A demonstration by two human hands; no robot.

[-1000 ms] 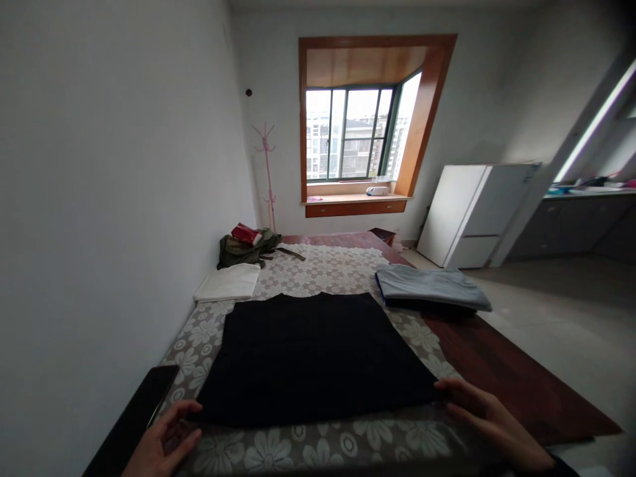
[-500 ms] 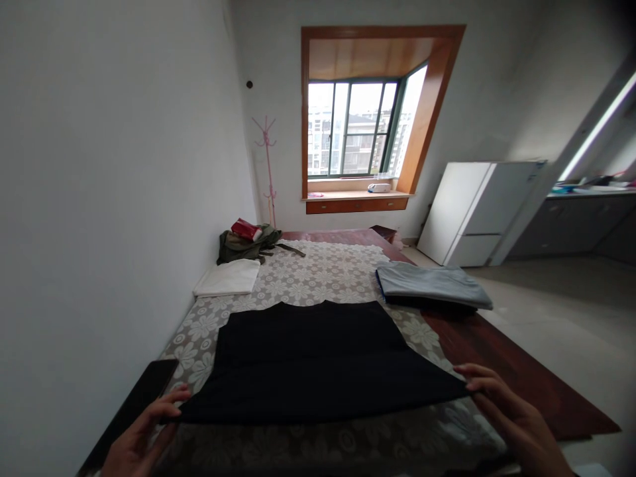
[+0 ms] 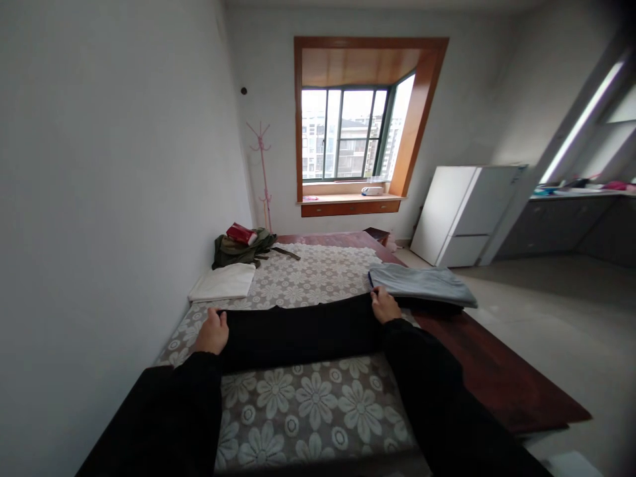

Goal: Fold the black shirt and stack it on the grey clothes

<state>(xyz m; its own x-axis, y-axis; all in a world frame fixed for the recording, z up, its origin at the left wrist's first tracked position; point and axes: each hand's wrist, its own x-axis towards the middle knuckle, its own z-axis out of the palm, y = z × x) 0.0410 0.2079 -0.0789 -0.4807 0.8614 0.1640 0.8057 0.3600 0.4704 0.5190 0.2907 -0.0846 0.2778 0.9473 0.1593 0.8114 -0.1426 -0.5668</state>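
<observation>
A black garment [image 3: 301, 336], probably a shirt, lies as a wide, doubled strip across the flowered tablecloth [image 3: 313, 401]. My left hand [image 3: 212, 331] is closed on its far left corner. At the far right corner my right hand [image 3: 385, 305] pinches the edge, with the fingertips close to a folded grey cloth [image 3: 422, 283]. Both arms reach forward in black sleeves, and the right sleeve covers part of the garment's right end.
A folded white cloth [image 3: 223, 282] lies at the left by the wall. Behind it sits a green backpack [image 3: 233, 250] with a red packet [image 3: 241, 233] on top. The dark red table edge [image 3: 501, 377] runs along the right. A white fridge [image 3: 460, 212] stands beyond.
Both hands have moved forward and inward, carrying the garment's near edge over to its far edge. The garment is now about half as deep, and more flowered cloth shows in front.
</observation>
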